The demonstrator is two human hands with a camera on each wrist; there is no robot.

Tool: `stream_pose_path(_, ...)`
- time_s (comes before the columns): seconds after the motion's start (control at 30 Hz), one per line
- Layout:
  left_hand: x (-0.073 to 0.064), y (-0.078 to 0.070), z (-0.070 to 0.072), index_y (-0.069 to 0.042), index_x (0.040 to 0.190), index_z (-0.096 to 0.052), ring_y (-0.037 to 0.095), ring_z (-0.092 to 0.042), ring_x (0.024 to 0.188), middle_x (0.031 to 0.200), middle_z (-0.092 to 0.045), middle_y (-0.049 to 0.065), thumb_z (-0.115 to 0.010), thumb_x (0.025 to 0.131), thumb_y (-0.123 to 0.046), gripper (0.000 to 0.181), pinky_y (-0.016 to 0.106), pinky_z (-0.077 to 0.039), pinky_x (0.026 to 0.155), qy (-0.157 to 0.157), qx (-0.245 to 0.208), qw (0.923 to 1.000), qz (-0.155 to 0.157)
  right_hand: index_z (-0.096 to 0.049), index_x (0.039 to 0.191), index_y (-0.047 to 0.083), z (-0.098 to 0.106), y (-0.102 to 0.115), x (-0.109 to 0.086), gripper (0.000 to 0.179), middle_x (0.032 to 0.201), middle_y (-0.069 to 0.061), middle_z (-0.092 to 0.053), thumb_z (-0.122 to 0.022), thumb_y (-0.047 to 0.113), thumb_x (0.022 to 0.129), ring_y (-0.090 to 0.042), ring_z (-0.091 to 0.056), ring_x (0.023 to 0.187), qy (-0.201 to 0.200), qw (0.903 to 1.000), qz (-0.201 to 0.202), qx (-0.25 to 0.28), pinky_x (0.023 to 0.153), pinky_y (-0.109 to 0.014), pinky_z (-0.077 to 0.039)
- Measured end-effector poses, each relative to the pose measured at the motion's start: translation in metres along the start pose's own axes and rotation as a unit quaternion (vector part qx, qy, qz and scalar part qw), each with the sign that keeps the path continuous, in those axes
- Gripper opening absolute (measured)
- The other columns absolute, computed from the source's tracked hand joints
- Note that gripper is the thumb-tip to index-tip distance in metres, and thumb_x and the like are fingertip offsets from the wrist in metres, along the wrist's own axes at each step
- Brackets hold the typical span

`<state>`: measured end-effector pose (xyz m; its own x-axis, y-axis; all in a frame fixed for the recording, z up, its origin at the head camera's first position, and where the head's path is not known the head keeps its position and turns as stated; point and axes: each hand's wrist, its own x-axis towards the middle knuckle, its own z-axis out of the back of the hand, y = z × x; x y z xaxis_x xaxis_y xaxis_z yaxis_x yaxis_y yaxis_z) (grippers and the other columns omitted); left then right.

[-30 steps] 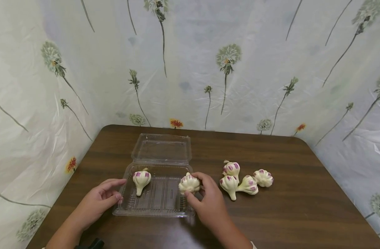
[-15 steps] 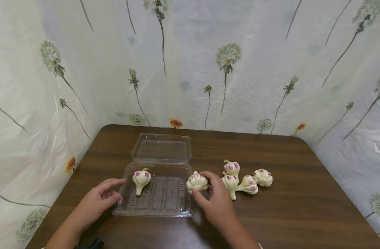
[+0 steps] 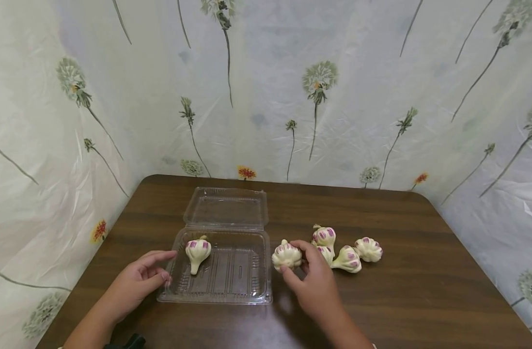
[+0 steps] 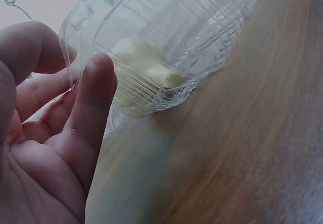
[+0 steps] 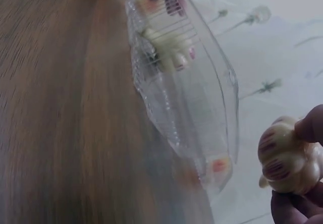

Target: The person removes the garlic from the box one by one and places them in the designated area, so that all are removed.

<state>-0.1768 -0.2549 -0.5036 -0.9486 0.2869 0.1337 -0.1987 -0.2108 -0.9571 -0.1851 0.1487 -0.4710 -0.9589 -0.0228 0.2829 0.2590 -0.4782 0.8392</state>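
Note:
My right hand (image 3: 314,278) grips a cream garlic bulb (image 3: 287,256) with purple streaks between thumb and fingers, just right of the clear plastic container (image 3: 220,296). In the right wrist view the same garlic bulb (image 5: 287,158) hangs in the fingers, apart from the container wall (image 5: 224,98). A second garlic bulb (image 3: 198,251) lies in the left part of the container. At the container's left edge my left hand (image 3: 133,286) pinches the rim; in the left wrist view, its thumb (image 4: 93,95) is on the near side and fingers are beyond the plastic.
Several garlic bulbs (image 3: 348,259) lie clustered on the brown wooden table (image 3: 401,300) to the right, partly behind my right hand. The container's lid (image 3: 226,207) is folded back toward the flower-patterned curtain (image 3: 266,87). Something dark (image 3: 133,341) shows by my left forearm.
My right hand has carried its garlic bulb rightward, from over the container's right side to beyond its edge. My left hand and the other bulbs have stayed in place.

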Motion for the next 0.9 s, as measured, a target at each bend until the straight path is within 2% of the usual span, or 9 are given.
stream_pose_path(0.23,0.000,0.000,-0.001,0.008,0.144,-0.054,0.012,-0.071,0.095,0.138,-0.059,-0.006,-0.065,0.103,-0.006,0.044,0.025,-0.062,0.080,-0.002,-0.002,1.0000,0.000,-0.060,0.134,0.005,0.008,-0.003,-0.001,0.053,0.132,-0.010,-0.063,-0.083,0.004,0.086,-0.019,-0.062,0.121,0.008,0.9998,-0.004,-0.018,0.103,-0.035,-0.055)
stream_pose_path(0.43,0.000,0.000,-0.001,0.010,0.144,-0.054,0.012,-0.072,0.094,0.137,-0.059,-0.007,-0.064,0.104,-0.006,0.044,0.025,-0.062,0.079,-0.005,-0.002,1.0000,-0.002,-0.059,0.137,0.006,0.017,-0.005,-0.001,0.053,0.136,-0.010,-0.062,-0.081,0.006,0.088,-0.021,-0.060,0.125,0.017,0.9986,-0.024,-0.044,0.104,-0.041,-0.056)
stream_pose_path(0.77,0.001,0.000,-0.001,0.009,0.144,-0.054,0.014,-0.071,0.094,0.137,-0.059,-0.007,-0.064,0.104,-0.006,0.044,0.026,-0.062,0.079,-0.003,-0.005,1.0000,0.000,-0.057,0.138,0.005,0.029,-0.013,-0.005,0.054,0.142,-0.014,-0.059,-0.080,0.004,0.089,-0.025,-0.063,0.125,0.001,0.9982,-0.024,-0.056,0.101,-0.037,-0.057)
stream_pose_path(0.9,0.000,-0.001,0.000,0.009,0.144,-0.054,0.013,-0.071,0.094,0.138,-0.059,-0.005,-0.064,0.104,-0.006,0.044,0.026,-0.062,0.080,-0.002,-0.005,1.0000,-0.001,-0.059,0.138,0.008,0.034,-0.016,-0.007,0.054,0.138,-0.012,-0.063,-0.081,0.008,0.089,-0.022,-0.064,0.122,-0.013,0.9958,-0.029,-0.086,0.100,-0.038,-0.058)
